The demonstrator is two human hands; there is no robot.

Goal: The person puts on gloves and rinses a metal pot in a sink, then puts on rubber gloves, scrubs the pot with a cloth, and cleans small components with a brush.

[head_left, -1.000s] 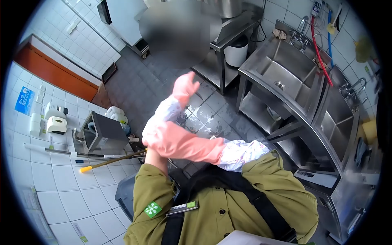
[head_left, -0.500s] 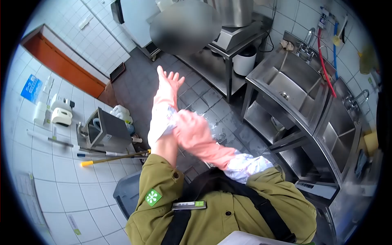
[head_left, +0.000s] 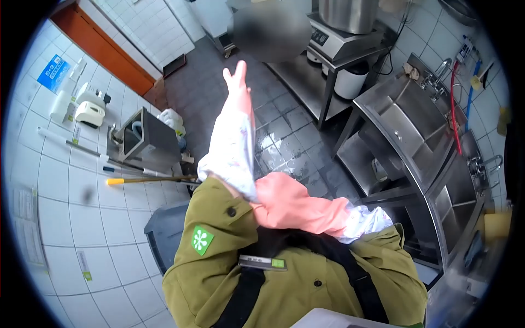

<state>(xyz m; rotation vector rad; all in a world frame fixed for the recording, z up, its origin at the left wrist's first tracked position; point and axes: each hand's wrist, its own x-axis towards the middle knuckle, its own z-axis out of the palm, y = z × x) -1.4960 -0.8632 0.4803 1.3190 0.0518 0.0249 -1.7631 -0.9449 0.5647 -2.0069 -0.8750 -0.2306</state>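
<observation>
Left hand [head_left: 238,90], 11 o'clock: gloved, fingers extended, empty. Right hand [head_left: 280,197], 5 o'clock, appears to grip the white cuff [head_left: 229,145], 10 o'clock. Likely step: drawing cuff up; next calls for even tension.

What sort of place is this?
Probably a commercial kitchen: steel sinks with wall-side taps, a large metal pot on a steel unit with a control panel, and white tiled walls.
</observation>
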